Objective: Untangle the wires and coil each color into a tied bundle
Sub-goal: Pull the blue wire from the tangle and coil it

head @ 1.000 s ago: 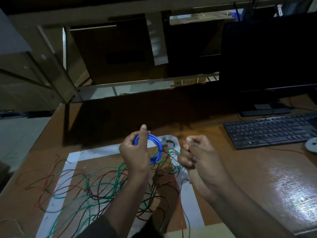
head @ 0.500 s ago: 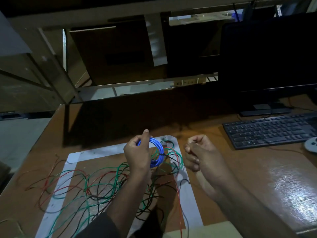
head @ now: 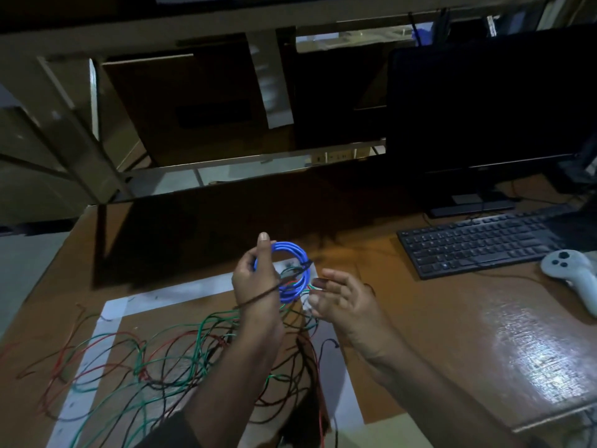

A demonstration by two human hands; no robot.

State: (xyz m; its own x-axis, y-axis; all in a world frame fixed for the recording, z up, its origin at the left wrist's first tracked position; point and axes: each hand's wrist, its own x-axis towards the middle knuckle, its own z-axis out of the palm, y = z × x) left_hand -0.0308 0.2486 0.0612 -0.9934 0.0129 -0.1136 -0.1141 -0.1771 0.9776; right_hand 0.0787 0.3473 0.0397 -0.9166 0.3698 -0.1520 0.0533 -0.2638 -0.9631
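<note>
Nearest me, at six to eight o'clock on the desk [head: 420, 318], loose green, red and black wires [head: 155, 357] lie tangled over a brown board edged with white tape [head: 106, 321]. My forearms rise from the lower edge across this tangle. My left hand [head: 255, 282] is raised above the board's far end, about the centre of the view; its thumb points up and its fingers curl round the left side of the blue coil [head: 292, 273], which it holds upright, off the desk. A dark wire [head: 258, 295] crosses the back of that hand's wrist and runs up to the coil's right side, where a dark wrap sits at about two o'clock on the ring. My right hand [head: 342, 299] is just beside the coil at its three to four o'clock, fingers relaxed and loosely spread, holding nothing; whether a fingertip touches the coil cannot be told. Farther off, at two o'clock, lies a black keyboard [head: 481, 244], with a pale game controller [head: 575, 270] at three o'clock beside it. Beyond the keyboard stands a dark monitor [head: 491, 101].
</note>
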